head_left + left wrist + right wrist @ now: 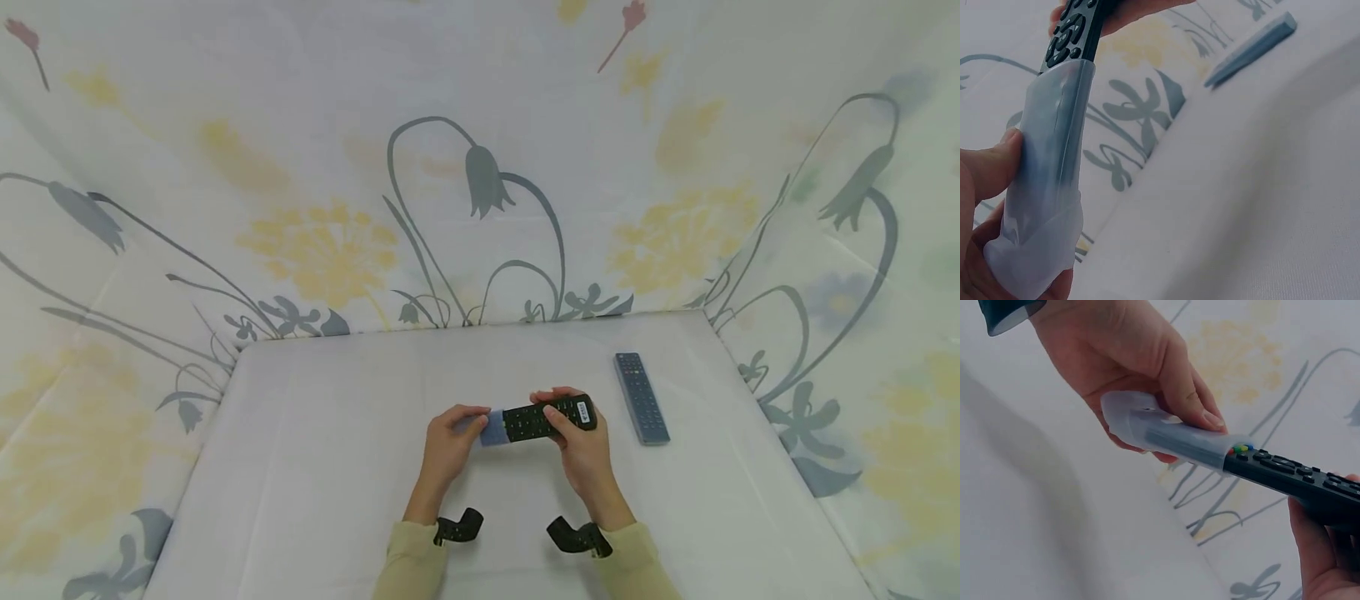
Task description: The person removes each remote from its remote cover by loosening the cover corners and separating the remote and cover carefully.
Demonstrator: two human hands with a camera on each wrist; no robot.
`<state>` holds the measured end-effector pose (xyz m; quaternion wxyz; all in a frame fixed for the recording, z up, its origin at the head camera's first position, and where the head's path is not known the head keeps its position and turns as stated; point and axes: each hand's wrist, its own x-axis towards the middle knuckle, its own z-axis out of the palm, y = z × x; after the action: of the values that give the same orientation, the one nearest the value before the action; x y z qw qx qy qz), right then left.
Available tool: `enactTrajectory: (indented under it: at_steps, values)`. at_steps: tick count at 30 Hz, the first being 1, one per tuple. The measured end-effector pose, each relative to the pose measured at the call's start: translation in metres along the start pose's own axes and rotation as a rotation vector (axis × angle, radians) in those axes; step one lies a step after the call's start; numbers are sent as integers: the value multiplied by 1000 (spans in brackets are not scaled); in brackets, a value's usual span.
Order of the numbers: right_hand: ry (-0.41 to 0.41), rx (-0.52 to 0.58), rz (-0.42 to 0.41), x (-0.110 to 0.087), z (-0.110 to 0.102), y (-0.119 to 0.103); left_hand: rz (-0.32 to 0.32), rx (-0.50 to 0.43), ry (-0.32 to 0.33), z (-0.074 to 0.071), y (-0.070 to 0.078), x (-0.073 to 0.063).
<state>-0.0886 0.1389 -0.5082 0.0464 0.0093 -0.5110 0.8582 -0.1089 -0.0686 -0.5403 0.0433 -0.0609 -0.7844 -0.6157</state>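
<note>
Over the table, a black remote control is held nearly level between both hands. A translucent bluish-white sleeve-like cover encloses its left end. My left hand pinches this cover between thumb and fingers. My right hand grips the bare end of the remote, thumb on the button side by a white label. In the left wrist view, the far part of the cover hangs slack and creased beyond the remote. Colored buttons show right at the cover's mouth in the right wrist view.
A second remote control, bluish-looking with rows of buttons, lies on the white table to the right of my right hand. Floral-patterned cloth walls rise at the back and both sides. Black wrist cameras sit on both wrists.
</note>
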Motion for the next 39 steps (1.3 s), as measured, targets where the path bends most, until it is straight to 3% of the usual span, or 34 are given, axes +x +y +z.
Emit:
enactTrajectory:
  at_steps: [8, 11, 16, 19, 24, 31, 39]
  values:
    - [26, -59, 121, -3, -2, 9, -34, 12, 64, 1, 3, -6]
    - [10, -114, 146, -3, -2, 11, -31, 7, 24, 0, 3, -6]
    - [12, -153, 105, -2, 0, 9, -14, 34, -96, -7, 0, -6]
    - [18, -165, 89, -1, 0, 6, -20, 56, -104, -12, -2, -6]
    - [30, -178, 87, 1, 0, 3, -16, 27, -51, -13, -2, -6]
    - [30, -205, 96, 2, 2, 1, -70, -1, 57, -5, -1, -6]
    - [52, -211, 77, 1, 7, 0, -26, -43, 198, 2, -1, -2]
